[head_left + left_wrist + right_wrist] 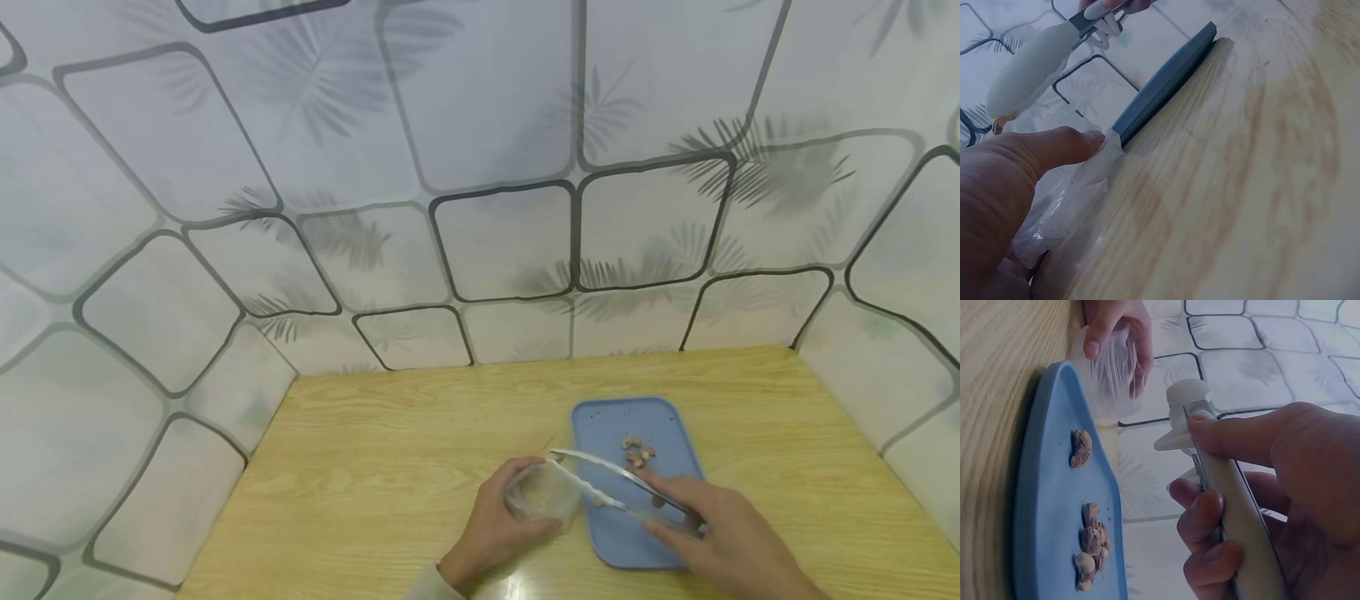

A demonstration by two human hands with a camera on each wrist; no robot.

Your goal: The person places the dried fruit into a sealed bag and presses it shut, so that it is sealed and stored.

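Note:
My left hand [491,521] grips a crumpled clear plastic bag [545,497] beside the tray's left edge, thumb on the near side and fingers around the far side. With my right hand [720,529] I hold white-tipped metal tongs [1235,519], thumb on one arm and fingers curled round the other. The tong tips are spread and reach over the bag. In the left wrist view a small brown piece [1000,122] shows at one tip. Several brownish cashew nuts [1092,540] lie clustered on the blue tray [633,552], and one single nut [1081,449] lies apart, nearer the bag.
The tray rests on a wood-grain table [375,467], toward its right side. Small dark crumbs dot the tray's far end. Patterned pale walls [502,250] enclose the table at the back and both sides.

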